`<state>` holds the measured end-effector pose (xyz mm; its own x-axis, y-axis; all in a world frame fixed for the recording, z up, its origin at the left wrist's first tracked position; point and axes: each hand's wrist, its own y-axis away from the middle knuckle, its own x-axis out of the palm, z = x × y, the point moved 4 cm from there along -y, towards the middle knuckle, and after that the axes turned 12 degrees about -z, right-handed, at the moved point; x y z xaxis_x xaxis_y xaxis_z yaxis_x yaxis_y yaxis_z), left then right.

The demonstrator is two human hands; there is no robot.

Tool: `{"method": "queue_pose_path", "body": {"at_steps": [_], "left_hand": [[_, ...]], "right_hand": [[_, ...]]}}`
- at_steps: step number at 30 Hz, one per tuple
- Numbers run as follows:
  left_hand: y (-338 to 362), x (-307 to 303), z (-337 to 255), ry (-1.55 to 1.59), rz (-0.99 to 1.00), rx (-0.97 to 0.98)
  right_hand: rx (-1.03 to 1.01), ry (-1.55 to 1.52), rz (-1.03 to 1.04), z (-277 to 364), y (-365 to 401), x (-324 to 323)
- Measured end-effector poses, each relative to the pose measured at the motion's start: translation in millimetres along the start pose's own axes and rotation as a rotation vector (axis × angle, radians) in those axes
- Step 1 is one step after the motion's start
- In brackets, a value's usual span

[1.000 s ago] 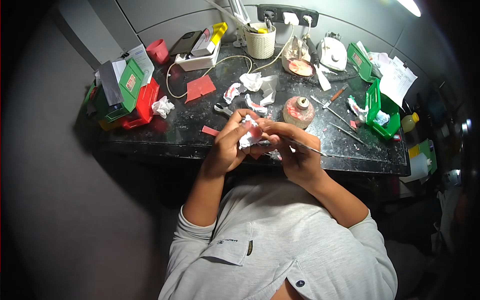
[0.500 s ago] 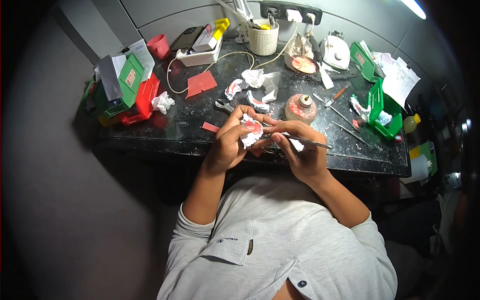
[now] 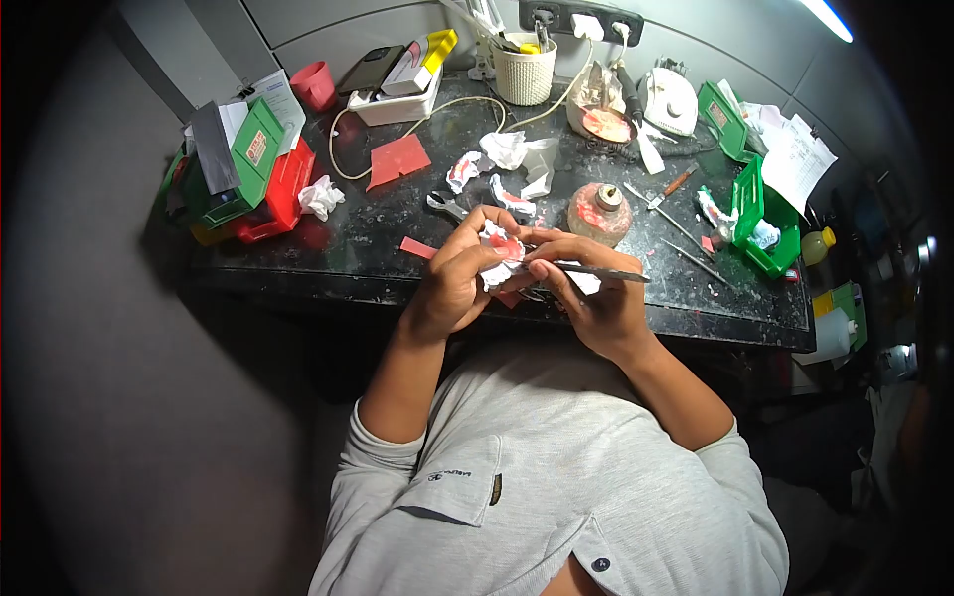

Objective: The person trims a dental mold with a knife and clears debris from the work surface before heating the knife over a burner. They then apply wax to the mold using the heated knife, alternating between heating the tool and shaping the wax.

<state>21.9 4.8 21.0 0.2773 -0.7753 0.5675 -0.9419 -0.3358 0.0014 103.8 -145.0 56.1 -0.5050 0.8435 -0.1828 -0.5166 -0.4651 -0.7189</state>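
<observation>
My left hand (image 3: 454, 275) is closed around a white plaster dental model (image 3: 494, 277) that carries pink-red wax on its face. A slim metal wax carver (image 3: 606, 270) is pinched in my right hand (image 3: 608, 293), its handle end pointing right. The carver's working tip reaches the model, though my fingers partly cover that spot. Just beyond my hands lie another plaster model (image 3: 511, 197) with red wax and a smaller waxed plaster piece (image 3: 463, 173). Below my fingers, scraps at the bench edge are partly hidden.
A glass spirit burner (image 3: 599, 221) stands right of my hands. Red wax sheet (image 3: 399, 161), crumpled paper (image 3: 321, 199) and a wooden-handled knife (image 3: 673, 187) lie on the black bench (image 3: 368, 260). A green box (image 3: 763, 233), red box (image 3: 278, 204) and woven pot (image 3: 525, 77) stand around.
The carver in my right hand has tilted slightly, its handle end a little higher and further left. My left hand keeps the model in nearly the same place.
</observation>
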Motion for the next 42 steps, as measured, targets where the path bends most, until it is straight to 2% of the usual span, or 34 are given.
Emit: {"method": "queue_pose_path", "body": {"at_steps": [3,6,14,24,33,35,38,41,42], "left_hand": [[-0.6,-1.6,1.9,-0.038,0.017,-0.007],[-3.0,-3.9,5.9,0.047,-0.046,0.011],[0.1,-0.6,0.9,0.009,0.032,0.004],[-0.5,-0.4,2.0,0.0,0.014,0.031],[1.3,-1.2,2.1,0.013,0.066,-0.004],[-0.2,-1.2,3.3,0.016,0.02,0.08],[1.5,0.9,0.0,0.017,0.035,0.059],[-0.7,-2.2,2.3,0.02,0.042,0.065],[0.1,0.4,1.7,0.02,0.043,0.064]], "right_hand": [[0.009,-0.006,-0.018,-2.4,0.3,1.5],[-0.008,0.003,-0.036,-2.9,0.8,1.7],[-0.047,0.047,-0.082,2.3,-0.7,6.7],[-0.004,0.053,-0.049,-2.2,1.4,6.4],[0.082,-0.047,0.008,-7.0,0.2,0.3],[0.093,-0.122,-0.024,-9.0,0.5,-1.1],[0.106,-0.173,-0.068,-11.1,-0.1,-6.8],[0.151,-0.091,-0.101,-3.9,-3.7,-10.6],[0.068,-0.013,-0.116,-4.8,-4.3,-10.9]]}}
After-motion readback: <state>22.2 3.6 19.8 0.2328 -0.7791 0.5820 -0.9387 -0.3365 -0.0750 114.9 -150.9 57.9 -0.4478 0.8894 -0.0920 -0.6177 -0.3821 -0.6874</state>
